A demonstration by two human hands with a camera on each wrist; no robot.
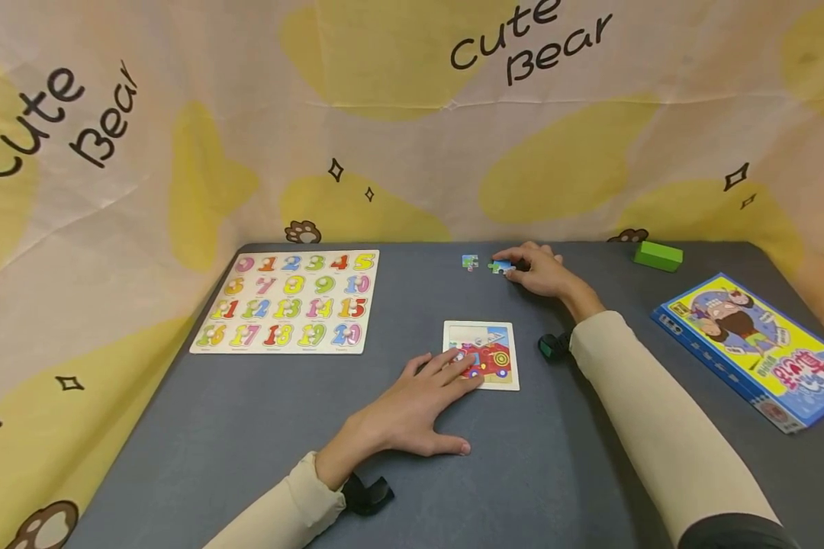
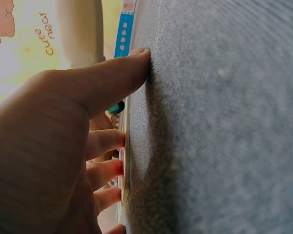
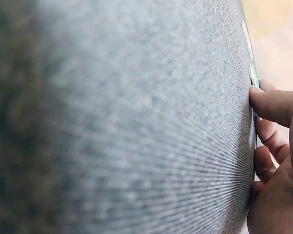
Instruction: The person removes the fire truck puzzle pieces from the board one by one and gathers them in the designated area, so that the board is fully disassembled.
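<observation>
Toward the back of the table, my right hand pinches a blue and green jigsaw piece between thumb and fingers, low at the tabletop. A second jigsaw piece lies just left of it. In the right wrist view, the right thumb and fingers meet at the piece's edge, and most of it is hidden. My left hand is spread, its fingertips resting on a small white-framed puzzle board with a red vehicle picture. The fingers cover the board's left part. The left thumb touches the table.
A number puzzle board lies at the left of the grey table. At the right are a green block and a blue and yellow box. A printed cloth hangs behind the table.
</observation>
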